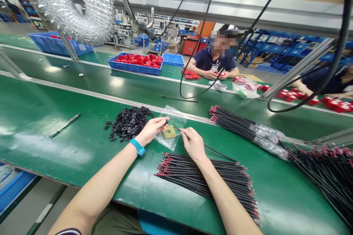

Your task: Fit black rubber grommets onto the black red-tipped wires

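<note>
Left hand (151, 130) and right hand (194, 145), apart over a green tabletop (82, 147).
Beside a heap of small flat black pieces (129, 124), the left pinches a dark piece (167, 121); right of a yellow square plate (172, 133), the right pinches a thin black cable (220, 153).

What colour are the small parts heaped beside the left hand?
The small parts are black, best seen in the head view.

I can't make out a word or number anywhere; the badge (214, 67) on the co-worker (203, 58) across the desk (91, 126) is too small to read.
</note>
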Tool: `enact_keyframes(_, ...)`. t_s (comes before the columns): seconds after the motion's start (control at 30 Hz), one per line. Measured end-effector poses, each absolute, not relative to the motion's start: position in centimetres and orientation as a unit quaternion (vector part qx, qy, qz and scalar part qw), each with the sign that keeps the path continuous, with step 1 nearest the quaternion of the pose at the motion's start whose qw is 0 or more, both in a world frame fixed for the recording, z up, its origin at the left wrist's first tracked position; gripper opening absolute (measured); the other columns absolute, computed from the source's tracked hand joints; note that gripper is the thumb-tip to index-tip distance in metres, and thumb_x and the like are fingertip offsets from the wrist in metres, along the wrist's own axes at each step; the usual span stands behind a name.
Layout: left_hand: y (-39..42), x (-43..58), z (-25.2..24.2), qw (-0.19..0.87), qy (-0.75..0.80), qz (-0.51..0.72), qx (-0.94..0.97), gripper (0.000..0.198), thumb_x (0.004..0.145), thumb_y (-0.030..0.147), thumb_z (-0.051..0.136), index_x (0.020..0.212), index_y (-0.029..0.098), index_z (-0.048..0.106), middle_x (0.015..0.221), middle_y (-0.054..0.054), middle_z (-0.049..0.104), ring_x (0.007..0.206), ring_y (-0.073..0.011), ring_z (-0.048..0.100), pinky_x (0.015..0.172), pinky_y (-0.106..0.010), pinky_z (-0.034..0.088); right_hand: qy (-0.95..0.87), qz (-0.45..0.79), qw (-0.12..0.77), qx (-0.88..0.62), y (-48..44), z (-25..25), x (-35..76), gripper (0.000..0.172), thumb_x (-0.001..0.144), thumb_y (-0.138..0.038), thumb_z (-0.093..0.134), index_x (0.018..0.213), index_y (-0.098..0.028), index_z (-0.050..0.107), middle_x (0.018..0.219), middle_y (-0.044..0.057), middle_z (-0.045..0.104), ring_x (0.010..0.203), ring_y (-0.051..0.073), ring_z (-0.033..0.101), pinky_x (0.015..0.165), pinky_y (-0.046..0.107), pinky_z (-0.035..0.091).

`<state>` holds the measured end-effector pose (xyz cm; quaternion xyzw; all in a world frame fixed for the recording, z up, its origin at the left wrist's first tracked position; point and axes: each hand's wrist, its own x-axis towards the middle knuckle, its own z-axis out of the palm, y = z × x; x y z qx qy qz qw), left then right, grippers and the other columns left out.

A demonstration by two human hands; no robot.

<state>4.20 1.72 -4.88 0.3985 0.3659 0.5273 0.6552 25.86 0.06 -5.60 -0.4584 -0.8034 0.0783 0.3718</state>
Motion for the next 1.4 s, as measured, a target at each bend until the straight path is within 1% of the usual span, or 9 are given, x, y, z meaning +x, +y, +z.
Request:
enact_keyframes(0.3, 1.1, 5.4, -5.5, 0.674, 0.334, 0.483, 0.448, 0.052, 0.078, 0.037, 0.074, 0.122, 0.013, 0.063, 0.089, -0.006, 0.064, 0.072, -0.0095, 0.057, 0.069, -0.023, 0.044, -0.8, 0.101, 0.392, -0.443, -0.1, -5.6, 25.6, 0.03, 0.1, -0.031, 0.042, 0.104, -0.02, 0.07, 0.092, 0.008, 0.066, 0.083, 0.019, 0.061, 0.077, 0.03, 0.048)
enact_keyframes(0.53, 1.0, 5.5, -5.1, 0.561, 0.389, 0.458, 0.569, 0.043, 0.08, 0.037, 0.071, 0.115, 0.012, 0.067, 0.085, -0.004, 0.063, 0.067, -0.0091, 0.052, 0.067, -0.022, 0.043, -0.811, 0.049, 0.396, -0.428, -0.1, -5.3, 25.7, 0.028, 0.099, -0.029, 0.044, 0.101, -0.02, 0.071, 0.089, 0.008, 0.066, 0.083, 0.019, 0.061, 0.076, 0.031, 0.049)
enact_keyframes(0.67, 0.6, 6.0, -5.0, 0.586, 0.379, 0.473, 0.539, 0.052, 0.075, 0.038, 0.076, 0.118, 0.012, 0.062, 0.082, -0.004, 0.065, 0.07, -0.0112, 0.058, 0.07, -0.024, 0.047, -0.824, 0.011, 0.411, -0.39, -0.1, -5.4, 25.7, 0.024, 0.098, -0.023, 0.047, 0.102, -0.02, 0.07, 0.087, 0.008, 0.065, 0.081, 0.019, 0.059, 0.074, 0.032, 0.049)
enact_keyframes(0.8, 0.1, 6.7, -5.0, 0.629, 0.385, 0.483, 0.473, 0.044, 0.067, 0.037, 0.082, 0.097, 0.01, 0.064, 0.079, -0.006, 0.068, 0.067, -0.013, 0.062, 0.069, -0.026, 0.051, -0.832, -0.014, 0.422, -0.361, 0.0, -5.6, 25.7, 0.022, 0.098, -0.019, 0.046, 0.104, -0.017, 0.068, 0.088, 0.009, 0.064, 0.081, 0.02, 0.058, 0.073, 0.033, 0.05)
enact_keyframes(0.9, -0.1, 7.1, -5.0, 0.605, 0.4, 0.492, 0.482, 0.038, 0.065, 0.035, 0.084, 0.087, 0.009, 0.065, 0.074, -0.006, 0.068, 0.066, -0.0138, 0.062, 0.068, -0.027, 0.052, -0.838, -0.014, 0.412, -0.358, 0.1, -5.6, 25.8, 0.022, 0.099, -0.02, 0.045, 0.1, -0.016, 0.067, 0.086, 0.009, 0.064, 0.08, 0.02, 0.058, 0.072, 0.033, 0.049)
enact_keyframes(1.07, -0.5, 7.2, -5.0, 0.509, 0.412, 0.49, 0.575, 0.026, 0.069, 0.032, 0.08, 0.082, 0.011, 0.07, 0.082, -0.007, 0.07, 0.073, -0.0147, 0.063, 0.071, -0.026, 0.05, -0.852, 0.025, 0.385, -0.354, 0.1, -5.6, 25.9, 0.026, 0.1, -0.022, 0.041, 0.093, -0.015, 0.066, 0.081, 0.009, 0.062, 0.075, 0.019, 0.056, 0.069, 0.032, 0.048)
enact_keyframes(1.17, -0.7, 7.2, -4.8, 0.465, 0.418, 0.477, 0.618, 0.02, 0.073, 0.029, 0.076, 0.08, 0.011, 0.071, 0.08, -0.005, 0.07, 0.073, -0.0142, 0.061, 0.07, -0.024, 0.048, -0.854, 0.074, 0.378, -0.349, 0.1, -5.6, 25.9, 0.028, 0.1, -0.022, 0.041, 0.09, -0.016, 0.065, 0.08, 0.008, 0.061, 0.073, 0.018, 0.056, 0.069, 0.031, 0.047)
enact_keyframes(1.3, -0.9, 7.2, -4.7, 0.444, 0.416, 0.467, 0.642, 0.015, 0.075, 0.027, 0.074, 0.078, 0.012, 0.072, 0.076, -0.004, 0.069, 0.069, -0.0129, 0.06, 0.067, -0.022, 0.047, -0.848, 0.132, 0.373, -0.353, 0.0, -5.5, 25.7, 0.029, 0.1, -0.023, 0.042, 0.084, -0.017, 0.065, 0.073, 0.005, 0.057, 0.068, 0.017, 0.055, 0.065, 0.028, 0.045)
enact_keyframes(1.4, -0.6, 7.1, -4.9, 0.438, 0.418, 0.479, 0.635, 0.016, 0.075, 0.028, 0.074, 0.081, 0.013, 0.073, 0.081, -0.005, 0.07, 0.073, -0.014, 0.062, 0.07, -0.023, 0.049, -0.828, 0.166, 0.384, -0.373, 0.0, -5.5, 25.4, 0.026, 0.099, -0.025, 0.045, 0.086, -0.018, 0.067, 0.074, 0.004, 0.059, 0.069, 0.017, 0.057, 0.066, 0.027, 0.046)
